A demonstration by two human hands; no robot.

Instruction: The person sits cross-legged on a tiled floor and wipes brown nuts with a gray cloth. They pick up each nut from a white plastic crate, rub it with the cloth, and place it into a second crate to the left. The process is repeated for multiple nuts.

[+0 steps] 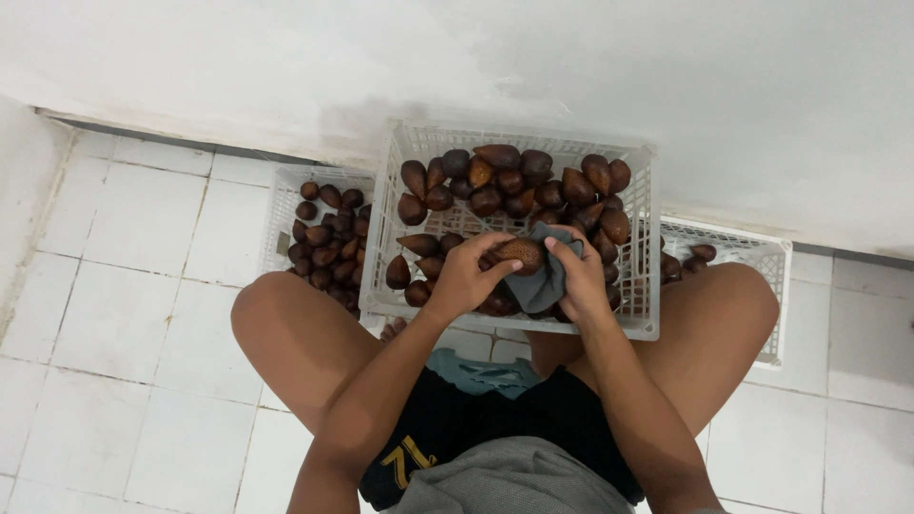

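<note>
At centre frame the grey cloth (540, 276) is partly covered by the right hand (579, 276), and the right crate (752, 262) is half hidden behind a knee.

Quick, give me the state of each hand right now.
Left hand: closed on a brown scaly pointed fruit over the white plastic crate.
Right hand: closed on a dark grey cloth pressed against that fruit.

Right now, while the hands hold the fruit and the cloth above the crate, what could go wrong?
The left hand grips the brown scaly fruit only at one end, so it might slip. The grey cloth in the right hand hangs near the white crate, whose slotted wall could catch it.
</note>
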